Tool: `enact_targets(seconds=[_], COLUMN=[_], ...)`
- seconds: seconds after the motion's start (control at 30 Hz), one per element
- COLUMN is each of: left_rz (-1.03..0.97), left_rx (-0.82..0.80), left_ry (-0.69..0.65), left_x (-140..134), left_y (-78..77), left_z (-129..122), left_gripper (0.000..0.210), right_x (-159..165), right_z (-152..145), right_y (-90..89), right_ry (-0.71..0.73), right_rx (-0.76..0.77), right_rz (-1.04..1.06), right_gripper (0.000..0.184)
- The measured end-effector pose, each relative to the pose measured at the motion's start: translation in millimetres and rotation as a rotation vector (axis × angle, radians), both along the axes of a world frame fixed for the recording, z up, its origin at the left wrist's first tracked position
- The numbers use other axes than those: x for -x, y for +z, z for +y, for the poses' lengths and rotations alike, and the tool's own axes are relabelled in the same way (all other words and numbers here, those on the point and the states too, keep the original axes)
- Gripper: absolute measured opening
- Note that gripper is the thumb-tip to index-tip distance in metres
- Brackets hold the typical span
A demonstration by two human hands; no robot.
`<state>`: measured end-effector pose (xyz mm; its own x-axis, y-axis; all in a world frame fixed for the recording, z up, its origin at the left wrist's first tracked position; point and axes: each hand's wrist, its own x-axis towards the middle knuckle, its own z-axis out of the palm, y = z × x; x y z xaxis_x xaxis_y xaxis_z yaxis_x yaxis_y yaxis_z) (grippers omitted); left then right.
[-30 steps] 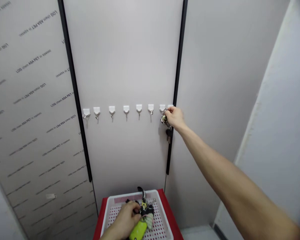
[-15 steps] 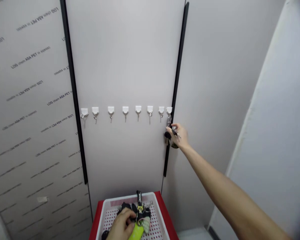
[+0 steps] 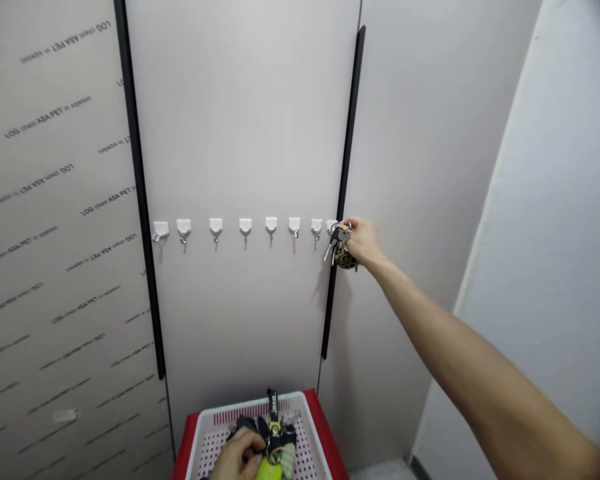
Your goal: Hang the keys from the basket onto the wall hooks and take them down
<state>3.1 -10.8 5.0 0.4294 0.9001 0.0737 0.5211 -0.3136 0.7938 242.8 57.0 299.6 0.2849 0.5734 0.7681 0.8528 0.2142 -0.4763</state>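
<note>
My right hand [image 3: 361, 240] is closed on a bunch of keys [image 3: 341, 235] at the rightmost white hook [image 3: 332, 227]. The bunch has a metal ring, dark-headed keys and a round bronze-coloured charm [image 3: 347, 261] hanging below. Whether the ring is on the hook, I cannot tell. Low in the view, my left hand [image 3: 237, 457] has its fingers curled together over the white basket [image 3: 305, 427]; what they grip is hidden. Beside its fingertips lie a yellow-green key fob [image 3: 269, 469], a black strap with a yellow part [image 3: 274, 417] and a pale fluffy charm [image 3: 288, 460].
Several more white hooks [image 3: 245, 227] run in a row along the grey panel, with no keys on them. Black vertical strips [image 3: 141, 200] edge the panel on both sides. The basket rests on a red surface [image 3: 325, 433]. A white wall [image 3: 545, 233] stands at the right.
My right hand has risen with the keys, from below the rightmost hook to level with it. My left hand stays curled in the basket. The view has shifted slightly.
</note>
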Motion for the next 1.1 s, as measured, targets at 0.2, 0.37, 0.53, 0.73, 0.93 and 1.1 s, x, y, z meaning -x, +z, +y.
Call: enact_targets(seconds=[0.2,0.37,0.53,0.73,0.93,1.1], left_rz=[-0.032,0.003,-0.001,0.016,0.067,0.381], left_rx=[-0.029,-0.1,-0.076,-0.067,-0.193,-0.257], left_ry=[0.089,0.065,0.083,0.057,0.143,0.023], left_x=[3.6,4.5,2.2,3.1,6.5,5.2], left_y=[13.1,10.1,4.2,-1.8,10.9,14.0], left_z=[-9.6,-7.7,-6.9,-1.2,-6.7,-3.1], left_gripper=[0.02,0.021,0.019,0.019,0.031,0.033], right_x=[8.3,-18.7,-28.1,-14.6,18.2,53.0], right_z=[-19.1,-5.4,16.0,26.6,-9.3,-38.2], right_y=[-69.7,-55.4,3.5,46.7,-14.9,-155.0], right_ry=[0.228,0.125,0.141,0.225,0.457,0.519], right_rx=[0.164,-0.097,-0.201,-0.357,0.021,0.577], right_rz=[0.15,0.351,0.339,0.348,0.312,0.364], right_gripper=[0.012,0.013,0.006,0.009,0.018,0.014])
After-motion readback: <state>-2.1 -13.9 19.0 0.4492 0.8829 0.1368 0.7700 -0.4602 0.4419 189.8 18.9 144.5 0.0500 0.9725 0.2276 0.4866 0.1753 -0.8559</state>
